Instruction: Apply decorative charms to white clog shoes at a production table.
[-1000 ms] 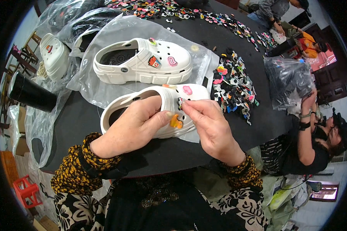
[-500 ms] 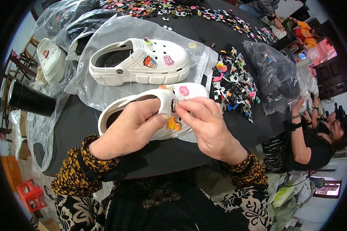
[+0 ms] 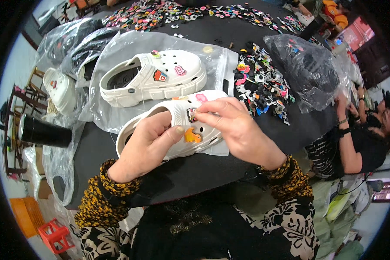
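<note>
My left hand (image 3: 145, 145) is closed on a white clog (image 3: 181, 151), its fingers inside the foot opening and its thumb on the upper. With thumb and forefinger together, my right hand (image 3: 242, 132) is at a small black-and-white shoe charm (image 3: 191, 115) on the clog's top. The fingertips partly cover this charm; whether its back sits in a hole is hidden. Beside it on the clog are a yellow-orange animal charm (image 3: 193, 135) and a pink charm (image 3: 201, 97). A second white clog (image 3: 184, 60) with several charms lies just beyond, on a clear plastic bag (image 3: 147, 42).
A heap of loose charms (image 3: 262, 82) lies right of the clogs, with more charms (image 3: 173, 15) along the far side. A black cylinder (image 3: 45, 131) and another white clog (image 3: 60, 93) are at left. A filled plastic bag (image 3: 307, 65) and a co-worker (image 3: 364, 138) are at right.
The view has turned slightly. More of the black-and-white charm shows now, and it looks flatter against the clog. My right fingers stay at it; my left hand keeps its hold.
</note>
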Action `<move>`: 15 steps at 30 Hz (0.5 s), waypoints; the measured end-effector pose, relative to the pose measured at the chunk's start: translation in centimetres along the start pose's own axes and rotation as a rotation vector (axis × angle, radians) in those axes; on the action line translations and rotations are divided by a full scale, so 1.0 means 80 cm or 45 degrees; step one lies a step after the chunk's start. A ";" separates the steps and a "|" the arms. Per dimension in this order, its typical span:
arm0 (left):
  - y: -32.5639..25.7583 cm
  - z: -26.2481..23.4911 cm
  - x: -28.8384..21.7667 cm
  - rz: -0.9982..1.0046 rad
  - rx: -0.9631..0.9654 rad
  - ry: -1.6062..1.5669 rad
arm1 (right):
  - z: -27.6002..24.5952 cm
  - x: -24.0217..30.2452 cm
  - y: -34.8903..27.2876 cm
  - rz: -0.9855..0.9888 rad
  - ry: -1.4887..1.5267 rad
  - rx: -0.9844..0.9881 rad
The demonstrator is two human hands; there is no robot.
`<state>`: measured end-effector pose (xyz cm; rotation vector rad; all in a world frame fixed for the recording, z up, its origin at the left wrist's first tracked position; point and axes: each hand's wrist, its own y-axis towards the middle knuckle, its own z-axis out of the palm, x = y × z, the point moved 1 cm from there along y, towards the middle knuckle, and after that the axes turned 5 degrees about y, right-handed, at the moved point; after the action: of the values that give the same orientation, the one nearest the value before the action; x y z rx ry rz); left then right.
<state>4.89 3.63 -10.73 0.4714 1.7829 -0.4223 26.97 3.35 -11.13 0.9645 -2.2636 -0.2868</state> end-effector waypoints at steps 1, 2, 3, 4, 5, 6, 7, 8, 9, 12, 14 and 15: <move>-0.001 0.002 0.002 -0.014 -0.012 -0.058 | -0.003 -0.007 -0.001 0.001 0.193 -0.065; -0.003 0.002 0.004 -0.034 -0.029 -0.131 | -0.004 -0.010 -0.001 0.001 0.389 -0.114; -0.002 0.005 0.001 -0.015 -0.045 -0.217 | -0.005 -0.005 0.000 0.081 0.417 -0.198; -0.002 0.004 0.001 -0.012 -0.038 -0.204 | -0.003 -0.005 -0.001 0.079 0.417 -0.213; -0.002 0.004 0.000 -0.031 -0.025 -0.231 | -0.002 -0.007 -0.001 0.088 0.346 -0.234; -0.001 0.004 0.000 -0.050 -0.014 -0.257 | -0.002 -0.008 -0.001 0.097 0.275 -0.254; -0.001 0.003 0.000 -0.047 -0.013 -0.247 | -0.001 -0.005 0.000 0.091 0.276 -0.263; -0.002 0.002 0.001 -0.063 -0.011 -0.225 | -0.001 0.000 -0.001 0.074 0.208 -0.245; -0.003 0.001 0.001 -0.078 -0.009 -0.203 | 0.001 0.005 -0.001 0.056 0.139 -0.228; -0.003 0.003 0.000 -0.087 -0.018 -0.247 | 0.006 0.008 -0.003 -0.034 -0.007 -0.212; -0.002 0.003 0.001 -0.090 -0.016 -0.227 | 0.010 0.016 -0.003 -0.084 -0.145 -0.186; -0.001 0.002 0.001 -0.096 -0.014 -0.211 | 0.011 0.019 -0.003 -0.131 -0.282 -0.156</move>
<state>4.95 3.46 -10.84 0.3516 1.6455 -0.4897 25.72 2.04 -11.15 1.0288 -2.3653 -0.5962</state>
